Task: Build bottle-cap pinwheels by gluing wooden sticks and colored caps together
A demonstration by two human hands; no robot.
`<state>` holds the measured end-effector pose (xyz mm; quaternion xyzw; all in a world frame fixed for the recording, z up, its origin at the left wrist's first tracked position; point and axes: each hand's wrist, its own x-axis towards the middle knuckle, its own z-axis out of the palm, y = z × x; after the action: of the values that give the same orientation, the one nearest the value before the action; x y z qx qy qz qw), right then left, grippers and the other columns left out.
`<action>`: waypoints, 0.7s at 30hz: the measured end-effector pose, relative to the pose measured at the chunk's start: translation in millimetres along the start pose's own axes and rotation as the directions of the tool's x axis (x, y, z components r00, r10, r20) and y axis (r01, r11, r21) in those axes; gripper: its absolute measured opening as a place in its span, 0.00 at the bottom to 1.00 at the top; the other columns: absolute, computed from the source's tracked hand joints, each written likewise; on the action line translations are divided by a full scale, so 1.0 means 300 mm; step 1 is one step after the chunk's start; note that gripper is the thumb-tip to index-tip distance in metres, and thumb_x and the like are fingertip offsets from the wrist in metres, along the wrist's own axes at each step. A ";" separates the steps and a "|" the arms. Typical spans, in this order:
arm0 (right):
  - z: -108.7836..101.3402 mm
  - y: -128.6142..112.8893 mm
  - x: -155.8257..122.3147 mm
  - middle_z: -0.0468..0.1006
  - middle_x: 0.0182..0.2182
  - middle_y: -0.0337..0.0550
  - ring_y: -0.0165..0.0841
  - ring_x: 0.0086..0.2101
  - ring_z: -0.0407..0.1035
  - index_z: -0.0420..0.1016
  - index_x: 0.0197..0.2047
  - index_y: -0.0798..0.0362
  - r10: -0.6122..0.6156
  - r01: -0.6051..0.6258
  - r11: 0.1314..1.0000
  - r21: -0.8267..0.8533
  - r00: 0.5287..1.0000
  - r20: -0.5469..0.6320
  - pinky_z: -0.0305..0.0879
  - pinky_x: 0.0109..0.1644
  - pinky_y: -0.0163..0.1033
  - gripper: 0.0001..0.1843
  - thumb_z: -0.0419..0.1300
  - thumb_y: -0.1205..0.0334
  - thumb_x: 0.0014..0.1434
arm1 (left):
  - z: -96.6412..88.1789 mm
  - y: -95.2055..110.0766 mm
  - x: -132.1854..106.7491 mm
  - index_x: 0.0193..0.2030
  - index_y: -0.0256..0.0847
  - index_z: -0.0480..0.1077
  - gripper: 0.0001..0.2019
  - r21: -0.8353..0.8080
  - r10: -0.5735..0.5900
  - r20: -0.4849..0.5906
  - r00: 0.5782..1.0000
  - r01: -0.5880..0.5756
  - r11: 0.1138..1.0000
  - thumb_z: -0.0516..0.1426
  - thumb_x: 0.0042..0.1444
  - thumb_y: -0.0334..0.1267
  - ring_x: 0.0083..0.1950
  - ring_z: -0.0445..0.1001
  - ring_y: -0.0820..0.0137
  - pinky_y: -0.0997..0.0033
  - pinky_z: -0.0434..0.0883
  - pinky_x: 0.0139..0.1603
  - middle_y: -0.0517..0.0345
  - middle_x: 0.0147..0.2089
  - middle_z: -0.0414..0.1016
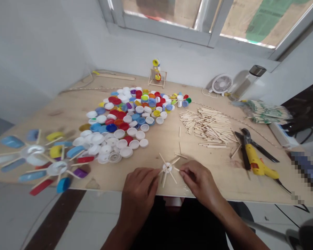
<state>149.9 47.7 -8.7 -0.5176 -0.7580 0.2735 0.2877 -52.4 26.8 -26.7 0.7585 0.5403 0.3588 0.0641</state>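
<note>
At the table's front edge lies a white bottle cap [167, 167] with several short wooden sticks spread out from it like spokes. My left hand [141, 187] is closed, its fingertips pinching the left side of this spoked cap. On the other side my right hand [199, 178] pinches a short wooden stick [176, 169], its tip pointing toward the cap with a small gap between. Two loose sticks [181, 155] lie just beyond my right hand. Farther back spreads a pile of wooden sticks [211, 125].
Left of centre is a large heap of coloured bottle caps [120, 125]. Finished-looking cap wheels [57, 168] stand at the left edge. On the right lie a yellow glue gun [258, 163] and black-handled pliers [246, 139]. A small fan [221, 84] and a bottle [246, 83] stand behind.
</note>
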 end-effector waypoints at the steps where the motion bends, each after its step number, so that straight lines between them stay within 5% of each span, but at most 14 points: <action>1: 0.003 -0.002 0.008 0.73 0.28 0.40 0.32 0.31 0.68 0.72 0.34 0.52 -0.031 0.031 0.999 -0.031 0.999 0.004 0.62 0.35 0.35 0.07 0.54 0.65 0.63 | 0.002 -0.001 0.003 0.41 0.39 0.73 0.09 -0.004 0.003 0.004 1.000 -0.003 1.000 0.52 0.59 0.30 0.38 0.74 0.65 0.63 0.67 0.40 0.55 0.35 0.78; 6: 0.020 -0.002 0.028 0.75 0.31 0.41 0.34 0.34 0.69 0.73 0.36 0.52 -0.111 0.113 0.987 -0.118 0.994 0.022 0.63 0.37 0.37 0.07 0.54 0.67 0.63 | 0.006 -0.010 0.008 0.40 0.40 0.74 0.10 -0.023 -0.002 0.001 1.000 0.002 1.000 0.51 0.60 0.29 0.38 0.73 0.65 0.63 0.67 0.40 0.55 0.35 0.78; 21: 0.029 -0.009 0.035 0.76 0.32 0.43 0.36 0.35 0.70 0.73 0.37 0.52 -0.089 0.098 0.977 -0.188 0.994 0.056 0.64 0.39 0.39 0.08 0.53 0.67 0.63 | 0.008 -0.014 0.009 0.39 0.38 0.75 0.09 -0.039 -0.008 0.008 1.000 0.008 0.999 0.53 0.59 0.28 0.38 0.73 0.64 0.62 0.67 0.39 0.53 0.34 0.77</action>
<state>138.7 55.8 -11.1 -0.4999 -0.8108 0.1978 0.2312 -53.6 31.5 -29.3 0.7563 0.5360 0.3660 0.0824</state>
